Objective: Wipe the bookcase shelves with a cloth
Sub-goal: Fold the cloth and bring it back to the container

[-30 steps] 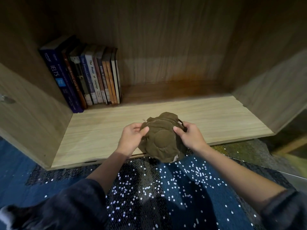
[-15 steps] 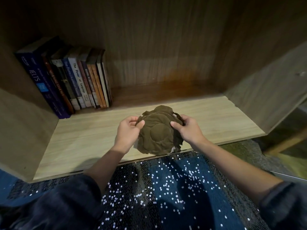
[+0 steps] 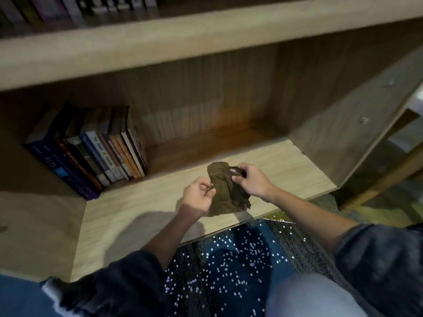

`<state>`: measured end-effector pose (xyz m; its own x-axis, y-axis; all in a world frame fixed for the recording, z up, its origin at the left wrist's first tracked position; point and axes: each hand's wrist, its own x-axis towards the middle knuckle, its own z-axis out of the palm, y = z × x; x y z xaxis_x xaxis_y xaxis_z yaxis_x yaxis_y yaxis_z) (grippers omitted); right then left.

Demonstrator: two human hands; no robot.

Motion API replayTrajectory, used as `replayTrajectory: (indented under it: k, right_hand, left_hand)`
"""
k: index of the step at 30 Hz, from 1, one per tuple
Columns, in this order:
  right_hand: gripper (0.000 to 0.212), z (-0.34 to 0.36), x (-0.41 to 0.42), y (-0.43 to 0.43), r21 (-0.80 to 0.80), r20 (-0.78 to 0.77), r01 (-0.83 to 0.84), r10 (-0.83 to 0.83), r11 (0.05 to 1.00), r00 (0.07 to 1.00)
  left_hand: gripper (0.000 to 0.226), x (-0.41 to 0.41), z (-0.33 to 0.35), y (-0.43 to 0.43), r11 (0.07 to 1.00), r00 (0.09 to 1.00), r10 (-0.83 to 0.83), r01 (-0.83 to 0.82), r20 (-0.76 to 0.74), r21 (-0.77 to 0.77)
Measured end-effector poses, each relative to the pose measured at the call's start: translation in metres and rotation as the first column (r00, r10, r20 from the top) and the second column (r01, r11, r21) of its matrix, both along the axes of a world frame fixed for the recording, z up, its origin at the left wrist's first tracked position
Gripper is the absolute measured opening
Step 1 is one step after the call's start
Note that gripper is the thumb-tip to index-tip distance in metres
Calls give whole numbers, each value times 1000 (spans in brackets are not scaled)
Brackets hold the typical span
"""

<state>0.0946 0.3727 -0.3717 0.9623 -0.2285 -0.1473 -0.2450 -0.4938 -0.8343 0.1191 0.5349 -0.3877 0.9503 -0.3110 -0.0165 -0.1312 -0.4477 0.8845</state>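
A crumpled brown cloth (image 3: 225, 191) hangs between my hands just above the front part of the light wooden bottom shelf (image 3: 137, 209). My left hand (image 3: 198, 195) pinches the cloth's left edge with curled fingers. My right hand (image 3: 250, 181) grips its upper right part, thumb and fingers curled round the fabric. The cloth's lower end droops toward the shelf's front edge.
A row of several books (image 3: 91, 149) stands at the back left of this shelf. The shelf above (image 3: 183, 42) carries more books at the top left. The bookcase's right side panel (image 3: 357, 124) rises at the right. Blue speckled carpet (image 3: 229, 259) lies below.
The view has pulled back and up, showing the upper shelf. My hands have bunched the cloth narrower, and it sits a little farther in over the shelf.
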Motion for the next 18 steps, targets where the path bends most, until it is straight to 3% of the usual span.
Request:
replayTrajectory:
  k: [4, 8, 12, 18]
  right_hand:
    - [11, 45, -20, -8, -46, -70, 21, -24, 999, 997]
    - [5, 94, -49, -8, -18, -142, 23, -25, 1000, 990]
    - [8, 151, -81, -11, 24, -189, 52, -47, 998, 981]
    - [17, 222, -121, -26, 161, -173, 222, -194, 962, 966]
  left_hand:
    - [12, -22, 46, -9, 997, 995, -40, 46, -88, 67]
    - [7, -46, 96, -10, 973, 995, -87, 95, -49, 212]
    - [24, -71, 141, -8, 974, 991, -96, 112, -89, 197]
    - [6, -101, 212, -20, 969, 983, -141, 160, -116, 186]
